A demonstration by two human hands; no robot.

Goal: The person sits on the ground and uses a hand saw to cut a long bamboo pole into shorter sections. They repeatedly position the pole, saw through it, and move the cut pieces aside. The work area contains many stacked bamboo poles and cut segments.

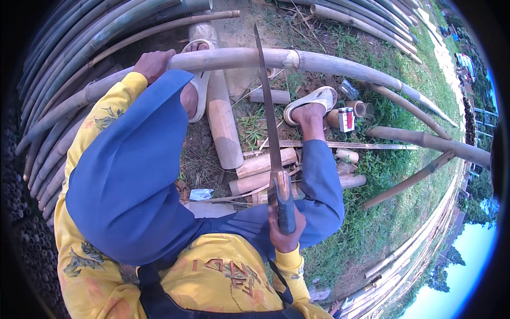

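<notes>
My right hand [287,231] is closed around the dark handle of a handsaw [271,114]. The long, narrow blade points away from me, and its far part crosses a long bamboo pole [228,58]. From this view I cannot tell how deep the blade sits in the pole. Left of the blade, my left hand [154,65] grips the pole from above, beside my bent left knee. The pole runs across my left sandal [201,95] and over a thick bamboo log [222,122] lying on the ground.
Cut bamboo pieces [263,170] lie between my feet, near my right sandal [313,101]. A small red-and-white box [346,119] rests beside it. Bamboo poles [79,48] are stacked at left, others [361,21] at far right. A bamboo trestle [425,139] stands right.
</notes>
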